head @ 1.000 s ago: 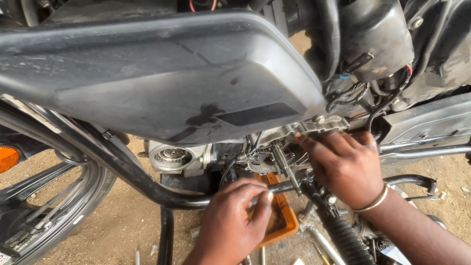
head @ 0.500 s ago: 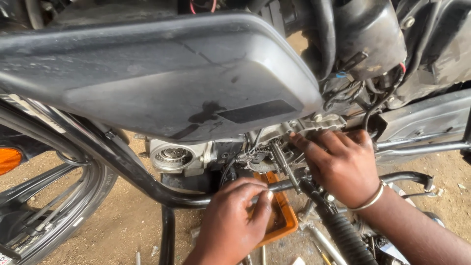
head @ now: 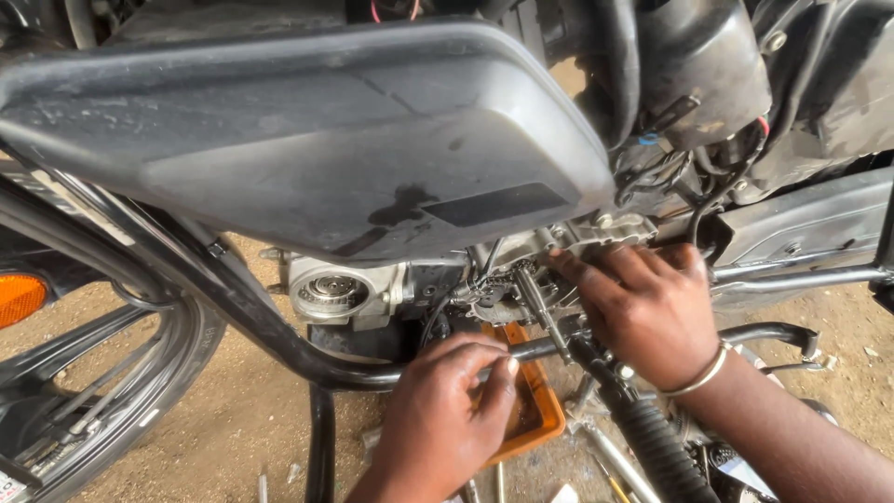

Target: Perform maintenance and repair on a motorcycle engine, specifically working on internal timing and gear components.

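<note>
- Orange plastic tray point(head: 540, 410): on sandy ground beneath the engine point(head: 521, 279); contents hidden behind left hand point(head: 442, 414).
- Left hand: fingers curled around a dark metal rod point(head: 540, 348).
- Right hand point(head: 652, 307): fingertips pressed on the engine; grip unclear.

A dusty grey moulded plastic side cover point(head: 307, 140), an orange rectangular plastic tray point(head: 533, 410), an orange round reflector point(head: 19, 296), a silver metal bangle point(head: 700, 376).

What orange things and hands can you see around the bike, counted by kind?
Hands: 2 — left hand, right hand
Orange trays: 1 — tray under the engine
Orange reflectors: 1 — reflector at the left edge
Bangles: 1 — bangle on the right wrist
Total: 5
</note>
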